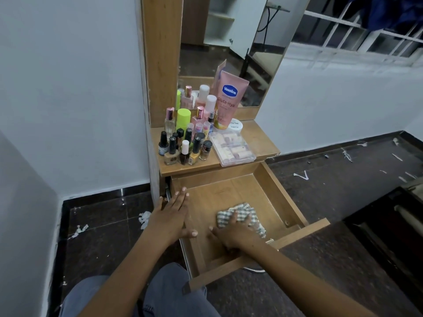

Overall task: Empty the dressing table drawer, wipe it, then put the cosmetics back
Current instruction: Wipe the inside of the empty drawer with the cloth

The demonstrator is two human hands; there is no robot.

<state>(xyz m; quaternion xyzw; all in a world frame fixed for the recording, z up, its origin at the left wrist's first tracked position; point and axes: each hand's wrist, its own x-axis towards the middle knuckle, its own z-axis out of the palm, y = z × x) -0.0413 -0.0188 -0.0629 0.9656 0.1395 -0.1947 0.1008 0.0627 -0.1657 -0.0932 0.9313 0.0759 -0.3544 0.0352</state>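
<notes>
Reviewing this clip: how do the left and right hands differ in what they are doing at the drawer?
The left hand lies flat with straight fingers on the drawer's left wall; the right hand presses on the checked cloth on the drawer floor. The left hand holds nothing; the right hand covers part of the cloth. Both are at the open drawer.

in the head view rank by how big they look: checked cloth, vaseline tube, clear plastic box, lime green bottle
1. Vaseline tube
2. Clear plastic box and checked cloth: look alike, and the right hand covers part of the cloth
3. Lime green bottle
</notes>
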